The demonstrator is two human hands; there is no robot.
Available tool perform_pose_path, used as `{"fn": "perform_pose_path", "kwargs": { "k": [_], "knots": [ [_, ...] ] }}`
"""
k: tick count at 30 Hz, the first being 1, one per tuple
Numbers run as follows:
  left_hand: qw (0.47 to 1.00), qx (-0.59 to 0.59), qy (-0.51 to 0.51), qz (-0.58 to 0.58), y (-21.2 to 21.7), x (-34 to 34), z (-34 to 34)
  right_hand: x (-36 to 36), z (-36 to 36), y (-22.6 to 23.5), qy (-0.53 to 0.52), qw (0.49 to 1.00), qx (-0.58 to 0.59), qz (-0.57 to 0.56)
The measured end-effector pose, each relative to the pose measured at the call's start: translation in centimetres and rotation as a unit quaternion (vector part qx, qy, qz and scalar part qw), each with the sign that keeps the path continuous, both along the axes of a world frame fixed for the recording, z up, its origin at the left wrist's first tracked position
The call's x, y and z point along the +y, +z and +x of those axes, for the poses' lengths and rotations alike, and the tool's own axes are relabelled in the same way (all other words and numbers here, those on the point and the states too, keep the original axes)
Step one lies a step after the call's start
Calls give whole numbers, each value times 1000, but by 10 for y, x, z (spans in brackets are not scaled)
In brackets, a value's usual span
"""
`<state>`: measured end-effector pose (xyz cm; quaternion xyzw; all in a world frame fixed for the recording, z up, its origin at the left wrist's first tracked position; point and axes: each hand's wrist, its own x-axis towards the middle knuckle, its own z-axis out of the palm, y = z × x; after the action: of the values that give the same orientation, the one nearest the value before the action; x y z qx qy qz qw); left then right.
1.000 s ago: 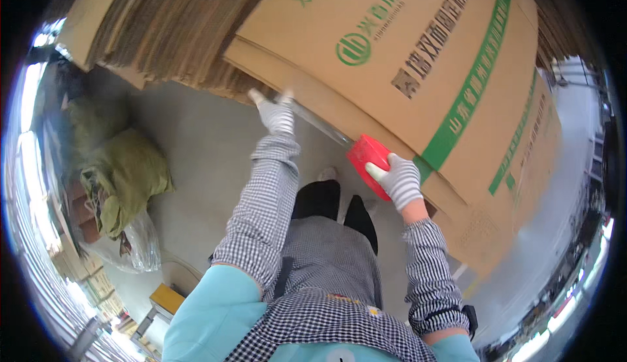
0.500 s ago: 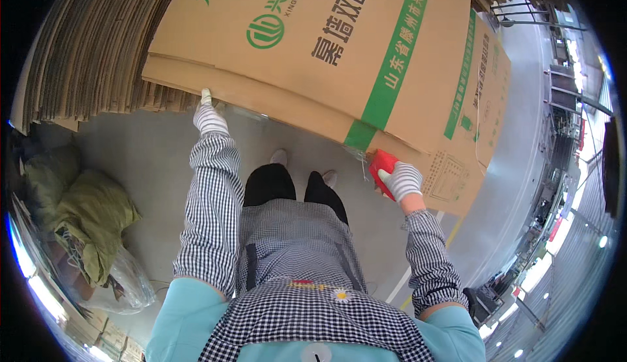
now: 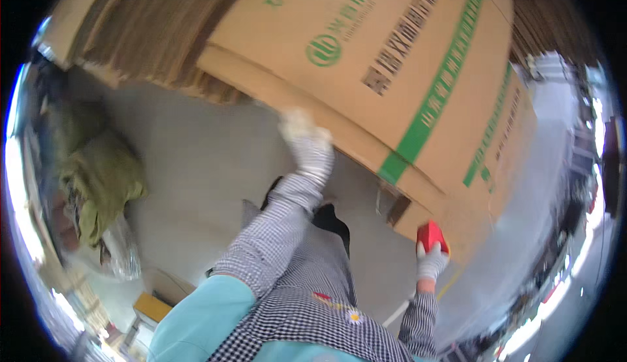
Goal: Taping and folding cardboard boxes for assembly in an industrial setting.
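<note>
A large flat brown cardboard carton [image 3: 281,42] with green bands and printing lies in front of me. My left hand [image 3: 308,145], in a white striped glove, is by its near edge. Motion smears the fingers, so whether they touch the cardboard is unclear. At the carton's near right corner, my gloved right hand [image 3: 431,263] is closed around a red tape dispenser [image 3: 430,234]. A thin pale strand [image 3: 378,200] hangs below the edge, under the green band.
Stacked cardboard sheets [image 3: 163,29] stand at the far left, and another stack [image 3: 548,29] at the far right. An olive-green sack [image 3: 104,172] and clear plastic [image 3: 122,251] lie on the floor at left. Racks and equipment line the right side, blurred.
My left hand has left the carton's left corner and moved right along the near edge. My right hand, with the tape dispenser, is lower and farther right in view. The view has also shifted.
</note>
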<state>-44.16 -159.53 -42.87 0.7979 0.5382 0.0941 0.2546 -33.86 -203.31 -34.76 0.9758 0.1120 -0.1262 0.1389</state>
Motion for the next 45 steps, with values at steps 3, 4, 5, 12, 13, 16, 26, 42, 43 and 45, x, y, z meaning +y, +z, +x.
{"fn": "perform_pose_path", "kwargs": {
  "k": [3, 4, 5, 12, 13, 16, 26, 42, 43, 45],
  "knots": [
    [986, -114, 96, 68, -75, -25, 28, -18, -25, -2, -17, 998, 20, -58],
    [980, -91, 150, 96, -73, 5, 29, -32, -29, -13, -35, 997, 39, -50],
    [969, -69, 205, 123, -71, 41, 28, -42, -32, -20, -23, 998, 45, -40],
    [674, -621, 388, -101, -78, 60, 25, -111, -50, -19, -152, 981, 98, 68],
    [688, -609, 377, -118, -87, -2, 50, -128, -54, -18, -187, 974, 99, 82],
    [647, -542, 398, -359, -86, -203, 116, -137, -60, -5, -208, 964, 72, 150],
    [705, -585, 279, -289, -72, -213, 106, -166, -34, 4, -203, 912, 81, 348],
    [760, -308, 348, -455, -81, -114, -30, -20, -67, 68, -284, 663, 311, 619],
    [769, -246, 310, -501, -77, -110, -48, 7, -68, 75, -292, 656, 334, 611],
    [726, -112, 132, -665, -52, -104, -78, 44, -73, 73, -283, 641, 383, 602]
  ]
}}
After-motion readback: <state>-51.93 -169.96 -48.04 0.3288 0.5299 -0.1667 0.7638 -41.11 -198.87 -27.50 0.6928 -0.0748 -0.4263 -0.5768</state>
